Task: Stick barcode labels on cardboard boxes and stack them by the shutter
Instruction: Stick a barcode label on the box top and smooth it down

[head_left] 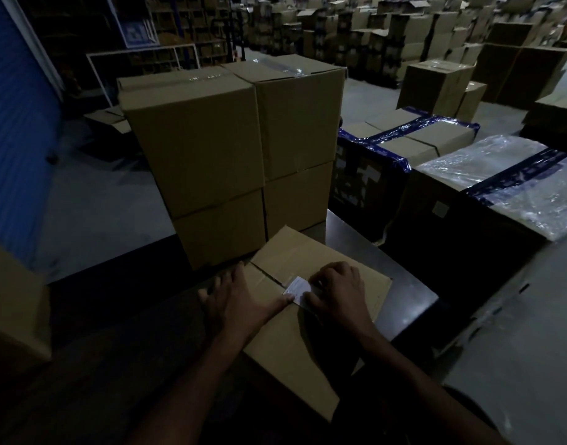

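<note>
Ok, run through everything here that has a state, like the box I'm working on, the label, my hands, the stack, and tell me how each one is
Near box: flaps closed, lying on the dark table.
Label: on the box top by the seam, being pressed down.
Left hand: fingers spread flat, thumb touching the label.
Right hand: fingers curled, pressing the label.
Stacked boxes: closed, taped, two high, beside the blue shutter.
</note>
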Available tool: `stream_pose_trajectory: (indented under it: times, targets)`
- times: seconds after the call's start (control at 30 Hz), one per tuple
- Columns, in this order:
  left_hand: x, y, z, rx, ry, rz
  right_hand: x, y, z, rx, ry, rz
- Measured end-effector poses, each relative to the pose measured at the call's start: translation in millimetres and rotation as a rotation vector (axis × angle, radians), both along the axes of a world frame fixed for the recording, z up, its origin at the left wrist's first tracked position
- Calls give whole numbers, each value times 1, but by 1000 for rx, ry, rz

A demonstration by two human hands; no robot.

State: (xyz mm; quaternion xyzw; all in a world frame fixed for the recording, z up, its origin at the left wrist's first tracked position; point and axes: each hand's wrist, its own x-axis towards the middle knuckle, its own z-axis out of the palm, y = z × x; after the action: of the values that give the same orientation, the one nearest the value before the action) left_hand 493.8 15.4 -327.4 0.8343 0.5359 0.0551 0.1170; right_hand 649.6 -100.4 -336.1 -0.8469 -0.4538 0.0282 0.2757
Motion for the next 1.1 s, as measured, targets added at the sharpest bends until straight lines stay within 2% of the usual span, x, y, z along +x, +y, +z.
stream_pose_trajectory:
  times: [0.1, 0.2, 0.37, 0.5, 0.67, 0.83, 1.1]
  targets:
    - [0, -1, 0, 3, -2, 1, 0, -4, -4, 4, 1, -2]
    - [-1, 0, -1, 33, -12, 0, 10, -1, -4, 2, 101, 6]
    - [-1, -1, 0, 49, -16, -2, 6, -12, -8, -6, -33, -2]
    - [-1, 1, -3, 48, -27, 2, 12, -10, -2, -24, 65, 10]
    - [-1, 3, -7, 64, -45, 3, 4, -18, -6, 1, -27, -17]
    - [-1, 3, -7, 61, -36, 7, 10, -17, -1, 14, 51, -8]
    - [-2, 2, -7, 65, -49, -1, 0, -30, -6, 47, -4, -41]
